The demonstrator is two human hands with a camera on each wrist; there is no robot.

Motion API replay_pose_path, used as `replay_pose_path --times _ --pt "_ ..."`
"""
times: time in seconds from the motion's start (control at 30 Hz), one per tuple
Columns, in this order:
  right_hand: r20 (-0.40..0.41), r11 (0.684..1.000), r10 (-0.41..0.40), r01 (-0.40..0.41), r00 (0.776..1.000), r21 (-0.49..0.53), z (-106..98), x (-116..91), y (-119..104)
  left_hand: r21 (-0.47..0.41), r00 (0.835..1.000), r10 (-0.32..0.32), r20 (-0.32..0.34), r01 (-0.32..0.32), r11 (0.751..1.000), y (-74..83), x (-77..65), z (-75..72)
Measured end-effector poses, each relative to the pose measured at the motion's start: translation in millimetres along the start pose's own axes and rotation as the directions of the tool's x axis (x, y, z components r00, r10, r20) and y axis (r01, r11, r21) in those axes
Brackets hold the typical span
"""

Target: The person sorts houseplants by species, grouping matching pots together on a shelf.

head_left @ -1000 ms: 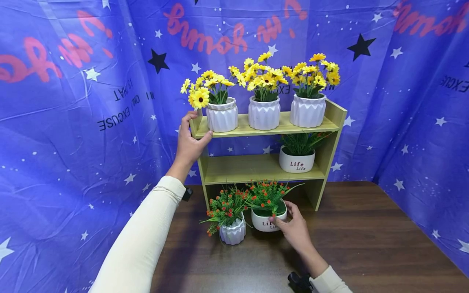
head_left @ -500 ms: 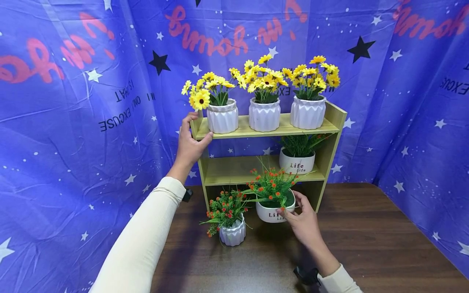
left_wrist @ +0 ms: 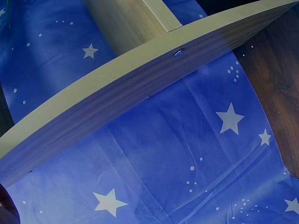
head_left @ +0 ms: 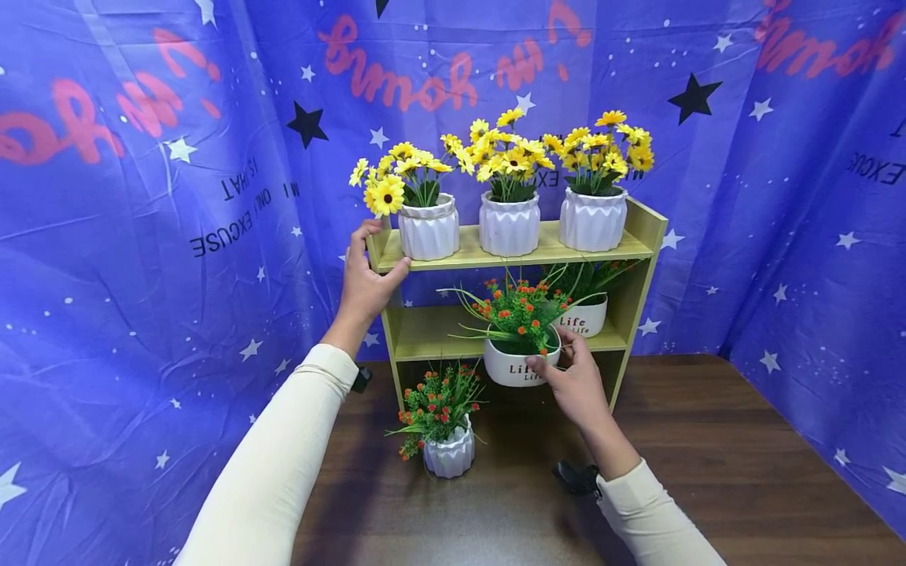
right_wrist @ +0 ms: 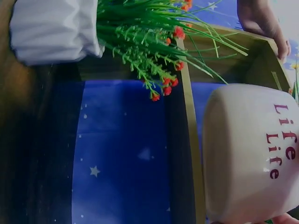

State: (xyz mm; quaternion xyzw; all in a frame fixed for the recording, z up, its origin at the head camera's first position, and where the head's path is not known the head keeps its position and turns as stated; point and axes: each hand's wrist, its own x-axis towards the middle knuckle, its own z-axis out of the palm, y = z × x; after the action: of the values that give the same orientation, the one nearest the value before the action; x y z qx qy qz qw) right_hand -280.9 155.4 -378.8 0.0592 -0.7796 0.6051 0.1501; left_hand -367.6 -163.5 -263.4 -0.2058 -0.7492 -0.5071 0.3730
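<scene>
My right hand (head_left: 576, 389) pinches the rim of a white "Life" flowerpot (head_left: 504, 368), thumb in front and fingers at its right side. Orange-flowered greenery (head_left: 524, 306) fills this pot, which is held up in front of the wooden shelf (head_left: 435, 326), level with its middle board. Up at the shelf's top left corner, my left hand (head_left: 366, 289) grips the side panel, thumb at the front edge. The left wrist view shows that side panel (left_wrist: 93, 100). In the right wrist view the lettered pot (right_wrist: 247, 154) appears close up.
Three white pots of yellow flowers (head_left: 510, 224) line the top board. A second "Life" pot (head_left: 591, 316), partly covered, stands right on the middle board. On the table (head_left: 701, 448) a fluted white pot (head_left: 449, 452) with orange flowers stands front left. Blue star-patterned cloth (head_left: 141, 314) hangs behind.
My right hand has raised the "Life" flowerpot from low near the table, beside the fluted pot, to the middle board's height. My left hand stays on the shelf.
</scene>
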Motion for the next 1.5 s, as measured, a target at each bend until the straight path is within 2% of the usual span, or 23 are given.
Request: replay_pose_path --times 0.13,0.37,0.5,0.77,0.93,1.2,1.5 --pt "0.01 1.0 0.018 -0.018 1.0 -0.02 8 9 3 -0.018 1.0 -0.008 -0.001 0.008 1.0 -2.8 -3.6 3.2" --pt "-0.037 0.993 -0.05 0.046 0.998 -0.112 18 28 0 -0.045 0.999 0.021 -0.031 -0.022 0.999 -1.8 -1.1 8.2" --pt "-0.054 0.985 -0.075 0.066 0.996 -0.161 26 36 -2 -0.037 0.999 0.024 -0.026 -0.025 0.999 -3.0 -0.6 5.8" --pt "-0.033 0.976 -0.096 0.087 0.995 -0.202 39 45 -2 -0.018 1.0 0.016 -0.015 -0.016 1.0 -3.7 -3.6 -0.5" --pt "-0.02 0.97 -0.139 0.132 0.99 -0.204 44 53 -1 -0.012 0.999 0.028 -0.017 -0.028 1.0 -3.1 -2.9 -1.7" --pt "-0.009 0.976 -0.116 0.112 0.993 -0.188 51 66 -1 -0.008 1.0 0.019 -0.019 -0.019 1.0 -0.8 -1.1 -2.0" --pt "-0.004 0.975 -0.113 0.11 0.994 -0.195 49 75 -1 -0.015 1.0 0.019 -0.006 -0.019 1.0 -0.1 0.8 -0.4"
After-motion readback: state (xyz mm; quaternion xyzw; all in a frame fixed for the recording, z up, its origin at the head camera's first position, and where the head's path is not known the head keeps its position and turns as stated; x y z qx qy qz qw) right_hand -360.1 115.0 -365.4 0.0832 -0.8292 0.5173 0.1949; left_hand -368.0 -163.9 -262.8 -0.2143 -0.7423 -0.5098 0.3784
